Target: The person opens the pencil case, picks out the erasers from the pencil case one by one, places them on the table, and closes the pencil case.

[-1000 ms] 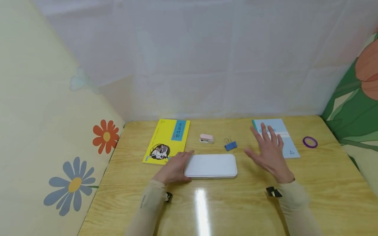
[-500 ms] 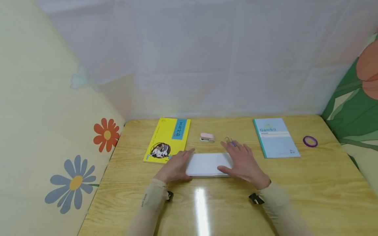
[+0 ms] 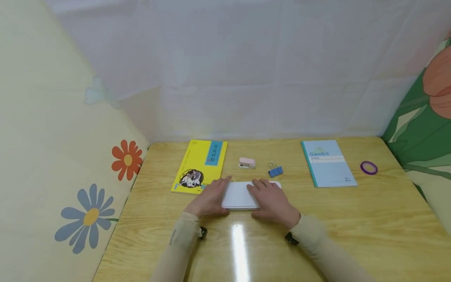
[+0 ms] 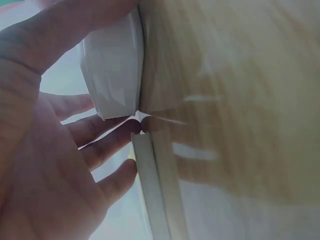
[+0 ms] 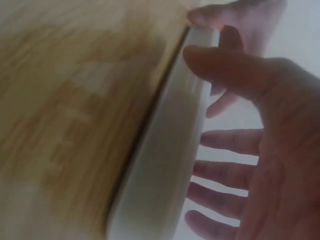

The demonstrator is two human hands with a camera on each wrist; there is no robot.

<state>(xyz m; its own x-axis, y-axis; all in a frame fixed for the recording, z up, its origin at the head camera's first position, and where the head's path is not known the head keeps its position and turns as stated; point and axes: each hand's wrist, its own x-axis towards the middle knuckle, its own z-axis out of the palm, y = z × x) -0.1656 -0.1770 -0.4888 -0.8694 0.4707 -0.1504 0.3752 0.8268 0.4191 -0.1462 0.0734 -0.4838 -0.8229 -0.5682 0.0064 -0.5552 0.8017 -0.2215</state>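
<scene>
A flat white rectangular case [image 3: 239, 194] with rounded corners lies on the table in front of the person. The left hand [image 3: 210, 197] holds its left end, with the thumb at the front edge and the fingers toward the back edge. In the left wrist view the end of the case [image 4: 114, 65] shows between thumb and fingers. Over the right part of the case sits the right hand [image 3: 273, 201]. Its thumb lies against the front side of the case [image 5: 162, 135] in the right wrist view, and its fingers reach over the top, covering part of it.
A yellow book [image 3: 197, 166] lies close behind the left hand. Behind the case are a pink-and-white stapler [image 3: 247, 163] and a blue binder clip [image 3: 275, 171]. Further right lie a light blue notebook [image 3: 329, 164] and a purple ring [image 3: 368, 168]. A white cloth [image 3: 246, 70] hangs behind the table.
The right hand has come from above the blue notebook, moving left and down onto the case. The left hand has stayed at the case's left end, and the case has hardly moved.
</scene>
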